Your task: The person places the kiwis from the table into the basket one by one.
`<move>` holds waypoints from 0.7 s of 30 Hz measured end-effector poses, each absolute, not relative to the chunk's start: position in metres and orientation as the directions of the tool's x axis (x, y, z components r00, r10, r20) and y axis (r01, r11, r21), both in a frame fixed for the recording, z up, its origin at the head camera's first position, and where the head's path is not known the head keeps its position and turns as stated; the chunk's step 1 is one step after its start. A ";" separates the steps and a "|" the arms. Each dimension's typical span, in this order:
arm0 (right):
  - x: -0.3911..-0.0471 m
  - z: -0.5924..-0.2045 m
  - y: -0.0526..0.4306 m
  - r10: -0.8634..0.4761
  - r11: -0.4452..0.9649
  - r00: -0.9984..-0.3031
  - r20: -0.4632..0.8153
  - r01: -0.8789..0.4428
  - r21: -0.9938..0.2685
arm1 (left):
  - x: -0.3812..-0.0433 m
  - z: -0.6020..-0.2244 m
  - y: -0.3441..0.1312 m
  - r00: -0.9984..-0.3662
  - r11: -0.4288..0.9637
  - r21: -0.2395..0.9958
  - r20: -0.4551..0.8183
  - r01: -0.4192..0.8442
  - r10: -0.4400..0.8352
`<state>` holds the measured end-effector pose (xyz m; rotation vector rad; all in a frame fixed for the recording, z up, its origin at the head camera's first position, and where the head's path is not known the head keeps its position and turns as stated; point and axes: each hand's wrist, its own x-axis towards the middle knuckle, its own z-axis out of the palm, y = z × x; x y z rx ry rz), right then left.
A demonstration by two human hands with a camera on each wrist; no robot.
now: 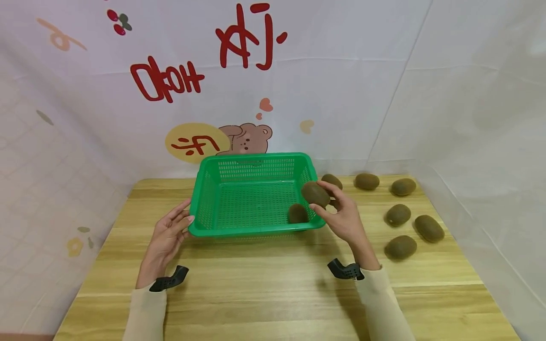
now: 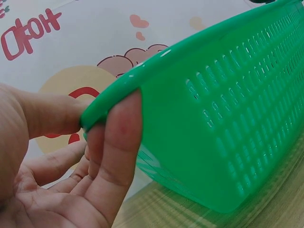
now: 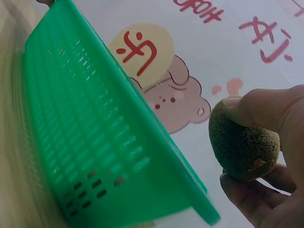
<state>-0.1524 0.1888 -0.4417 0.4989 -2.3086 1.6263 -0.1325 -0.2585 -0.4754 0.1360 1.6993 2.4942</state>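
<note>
A green plastic basket [image 1: 256,232] with slotted walls stands on the wooden table. One kiwi [image 1: 297,214] lies inside it, in the near right corner. My left hand [image 1: 170,232] grips the basket's left rim; in the left wrist view the thumb and fingers [image 2: 122,137] pinch that rim from both sides. With my right hand [image 1: 341,215] I hold another kiwi [image 1: 315,194] over the basket's right rim. The right wrist view shows this fuzzy brown kiwi [image 3: 243,140] between thumb and fingers, apart from the basket wall [image 3: 104,137].
Several kiwis lie on the table's right side, among them a near one [image 1: 401,247], a far right one [image 1: 403,186] and one behind my right hand [image 1: 332,181]. A printed white cloth [image 1: 341,94] hangs behind the table [image 1: 256,289] and along its sides.
</note>
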 end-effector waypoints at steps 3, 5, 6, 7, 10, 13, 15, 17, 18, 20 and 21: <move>-0.153 -0.439 0.184 -0.165 0.294 -0.886 0.434 -0.464 -0.835 | -0.132 -0.475 -0.258 -0.989 -0.372 0.927 0.006 -0.050 0.148; -0.154 -0.437 0.180 -0.189 0.303 -0.880 0.435 -0.474 -0.827 | -0.132 -0.475 -0.258 -0.989 -0.374 0.926 0.002 -0.054 0.147; -0.154 -0.435 0.178 -0.201 0.311 -0.879 0.433 -0.476 -0.823 | -0.132 -0.474 -0.258 -0.989 -0.373 0.926 0.000 -0.054 0.145; -0.155 -0.434 0.177 -0.210 0.321 -0.880 0.427 -0.475 -0.820 | -0.133 -0.475 -0.258 -0.990 -0.372 0.926 -0.003 -0.057 0.143; -0.158 -0.433 0.173 -0.233 0.342 -0.877 0.420 -0.478 -0.809 | -0.133 -0.476 -0.259 -0.990 -0.365 0.929 -0.010 -0.061 0.140; -0.160 -0.432 0.168 -0.248 0.344 -0.870 0.426 -0.490 -0.801 | -0.133 -0.477 -0.260 -0.990 -0.363 0.930 -0.008 -0.059 0.138; -0.160 -0.430 0.164 -0.256 0.353 -0.867 0.427 -0.495 -0.794 | -0.133 -0.477 -0.260 -0.990 -0.362 0.931 -0.009 -0.058 0.138; -0.161 -0.429 0.160 -0.265 0.369 -0.866 0.423 -0.497 -0.785 | -0.133 -0.477 -0.259 -0.990 -0.365 0.929 -0.006 -0.056 0.139; -0.161 -0.428 0.158 -0.273 0.376 -0.865 0.422 -0.500 -0.780 | -0.133 -0.477 -0.259 -0.990 -0.365 0.929 -0.005 -0.056 0.140; -0.161 -0.427 0.155 -0.293 0.391 -0.860 0.418 -0.507 -0.768 | -0.133 -0.477 -0.259 -0.990 -0.365 0.929 -0.004 -0.055 0.140; -0.161 -0.427 0.153 -0.303 0.397 -0.856 0.418 -0.513 -0.761 | -0.133 -0.477 -0.259 -0.990 -0.367 0.929 -0.002 -0.053 0.138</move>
